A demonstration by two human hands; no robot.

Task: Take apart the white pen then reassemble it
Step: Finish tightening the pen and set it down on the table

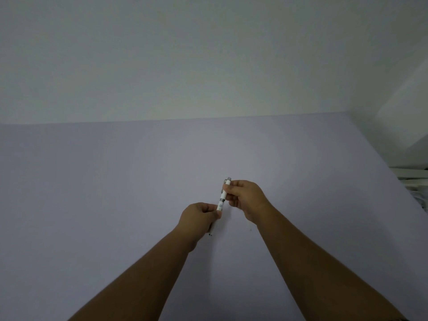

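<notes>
Your left hand (pixel 201 216) and right hand (pixel 243 197) each grip the white pen (pixel 222 198), apparently in one piece, above the worktop (pixel 115 193).

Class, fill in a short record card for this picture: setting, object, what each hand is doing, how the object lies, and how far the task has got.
setting: plain pale lilac table against a light wall
object: white pen, in one piece as far as can be seen
left hand: pinches the lower part of the pen; tip pokes out below the hand
right hand: grips the upper part, near the clip end
pen orientation: held above the table, slanting, upper end away from the person
loose parts on table: none visible
task stage: pen not visibly separated
</notes>
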